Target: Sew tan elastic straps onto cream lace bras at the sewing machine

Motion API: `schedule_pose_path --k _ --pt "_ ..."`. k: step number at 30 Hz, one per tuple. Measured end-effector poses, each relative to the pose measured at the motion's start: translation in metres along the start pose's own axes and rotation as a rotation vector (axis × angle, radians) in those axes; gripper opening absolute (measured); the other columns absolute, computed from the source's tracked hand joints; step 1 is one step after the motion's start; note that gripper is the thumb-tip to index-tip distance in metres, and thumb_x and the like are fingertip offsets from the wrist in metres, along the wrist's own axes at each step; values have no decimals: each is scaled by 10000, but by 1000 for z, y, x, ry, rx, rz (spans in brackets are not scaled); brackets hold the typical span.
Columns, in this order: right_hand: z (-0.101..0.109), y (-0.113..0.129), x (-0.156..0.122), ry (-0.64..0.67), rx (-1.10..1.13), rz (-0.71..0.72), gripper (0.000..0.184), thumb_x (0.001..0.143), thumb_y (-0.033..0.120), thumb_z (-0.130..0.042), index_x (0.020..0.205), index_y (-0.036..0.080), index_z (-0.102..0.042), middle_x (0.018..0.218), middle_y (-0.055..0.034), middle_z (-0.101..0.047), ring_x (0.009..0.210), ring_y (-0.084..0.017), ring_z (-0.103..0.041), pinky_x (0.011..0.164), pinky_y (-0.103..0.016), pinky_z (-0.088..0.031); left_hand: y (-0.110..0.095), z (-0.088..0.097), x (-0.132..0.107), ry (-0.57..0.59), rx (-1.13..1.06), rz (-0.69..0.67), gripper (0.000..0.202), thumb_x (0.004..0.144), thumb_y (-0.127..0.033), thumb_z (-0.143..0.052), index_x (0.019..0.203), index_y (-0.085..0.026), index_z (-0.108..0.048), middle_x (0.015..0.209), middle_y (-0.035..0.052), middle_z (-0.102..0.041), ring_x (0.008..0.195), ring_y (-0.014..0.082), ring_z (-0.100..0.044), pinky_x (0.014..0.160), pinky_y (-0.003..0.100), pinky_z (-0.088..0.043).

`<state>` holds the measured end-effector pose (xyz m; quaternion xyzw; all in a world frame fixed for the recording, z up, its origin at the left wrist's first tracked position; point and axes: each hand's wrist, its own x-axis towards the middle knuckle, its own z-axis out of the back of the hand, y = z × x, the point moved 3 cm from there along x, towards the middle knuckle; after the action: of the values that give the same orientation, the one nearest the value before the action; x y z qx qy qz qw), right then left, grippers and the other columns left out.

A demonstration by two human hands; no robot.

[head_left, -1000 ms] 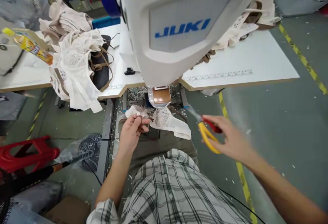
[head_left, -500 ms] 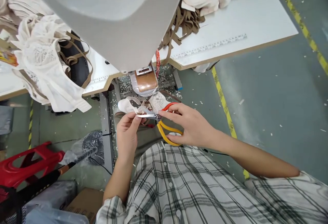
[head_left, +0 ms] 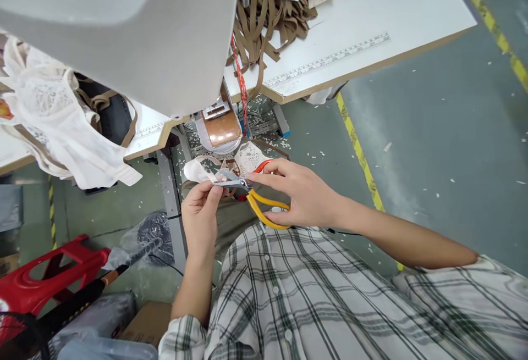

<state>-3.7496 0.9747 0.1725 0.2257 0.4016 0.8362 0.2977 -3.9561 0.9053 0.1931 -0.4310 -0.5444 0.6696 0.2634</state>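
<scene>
Two hands now meet in the person's lap, just below the sewing machine (head_left: 124,36). A second ago the right hand (head_left: 305,195) was out to the side, swinging the scissors (head_left: 243,184) in through the air, well apart from the work. Half a second ago it had arrived. Now the blades sit right at the edge of the lace piece (head_left: 249,156), touching the bit held in the left hand (head_left: 201,214). The left thumb and forefinger are pinching a small fold or strap end of that piece, and the other fingers are curled beneath it. The grip looks much the same as before, only raised a touch toward the blades. The right-hand fingers are wrapped around the yellow handles, with the forefinger stretched forward along the top. The blades look almost closed, though whether they have bitten through anything is too small to tell. The lace piece itself hangs over the person's knee under the machine's copper-coloured plate (head_left: 220,128), not on the table (head_left: 391,14). By my reading, the reach is over and the snip is under way right at the pinch. The view has also dropped lower, so the brown straps (head_left: 268,19) on the table show more fully. The heap of pale garments (head_left: 53,123) sits off to the left, and the red stool (head_left: 45,272) stands on the floor.
</scene>
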Motion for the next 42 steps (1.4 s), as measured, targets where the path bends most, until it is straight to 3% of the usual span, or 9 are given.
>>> schedule_pose_path --k 6,11,25,31,38,42 --pt "-6 -5 7 -105 26 -96 519 804 358 -720 1316 312 -651 1090 -64 -646 967 -219 -646 818 -363 -548 5 -4 -1 -15 38 -85 125 810 -308 -797 907 -229 -788 890 12 -766 793 137 -699 758 238 -579" --pt "-13 -4 14 -162 60 -120 504 776 355 -736 1275 295 -692 1113 -73 -620 961 -211 -639 821 -349 -546 9 -9 -3 -35 34 -149 60 828 -281 -779 872 -241 -782 912 0 -766 876 146 -709 834 250 -577" --pt "-23 -12 9 -178 86 -188 531 721 350 -777 1247 313 -712 1100 -66 -613 914 -205 -625 802 -350 -546 22 -6 -1 -26 5 -55 156 782 -341 -819 862 -221 -758 925 12 -762 868 150 -708 808 251 -574" --pt "-21 -16 3 -157 91 -239 488 731 362 -766 1214 309 -733 1131 -74 -616 941 -218 -641 809 -364 -543 22 -5 -1 -50 -88 10 225 693 -351 -883 810 -217 -746 816 -8 -753 713 122 -689 715 233 -574" --pt "-26 -15 3 -141 166 -233 489 725 340 -771 1212 313 -735 1085 -57 -625 948 -210 -637 843 -357 -542 30 -7 -2 16 -64 51 203 736 -355 -852 814 -208 -735 847 8 -745 779 139 -692 749 253 -569" --pt "-18 -35 -4 -260 191 -360 432 779 356 -732 1205 286 -739 1070 -66 -628 852 -190 -623 765 -358 -545 32 -5 2 -26 -158 130 226 688 -319 -888 780 -194 -723 787 0 -724 761 129 -695 693 221 -561"
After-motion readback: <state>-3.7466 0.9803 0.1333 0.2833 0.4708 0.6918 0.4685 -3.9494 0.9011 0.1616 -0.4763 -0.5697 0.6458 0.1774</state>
